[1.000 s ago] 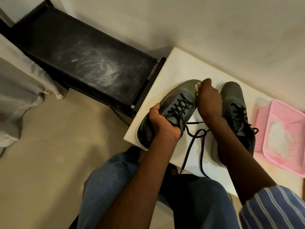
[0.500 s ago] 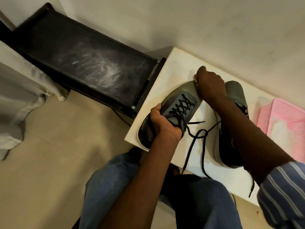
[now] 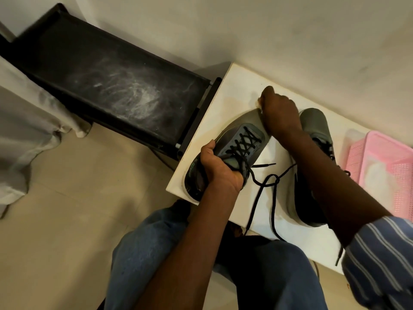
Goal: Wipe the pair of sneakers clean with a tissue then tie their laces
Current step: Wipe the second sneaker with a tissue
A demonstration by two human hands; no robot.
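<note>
A: Where does the grey lace-up sneaker with the black laces (image 3: 240,142) lie?

B: On the white tabletop (image 3: 237,92), long axis running from heel at seven o'clock to toe at one o'clock. The left hand (image 3: 220,168) clamps the heel end, fingers curled round the collar.

A: And the tissue?

B: Barely a pale scrap (image 3: 260,101) shows at the toe tip, at the nine o'clock edge of the right hand (image 3: 280,113). Its fingers are curled together over the toe; I judge they pinch the tissue, mostly hidden.

A: So which hand wipes?

B: The right, I judge: it sits on the toe cap, and the uncleaned upper lies back toward seven o'clock along that axis.

A: Further out?

B: The second grey sneaker (image 3: 312,124) at three o'clock, laces loose, then a pink plastic basket (image 3: 380,153).
</note>
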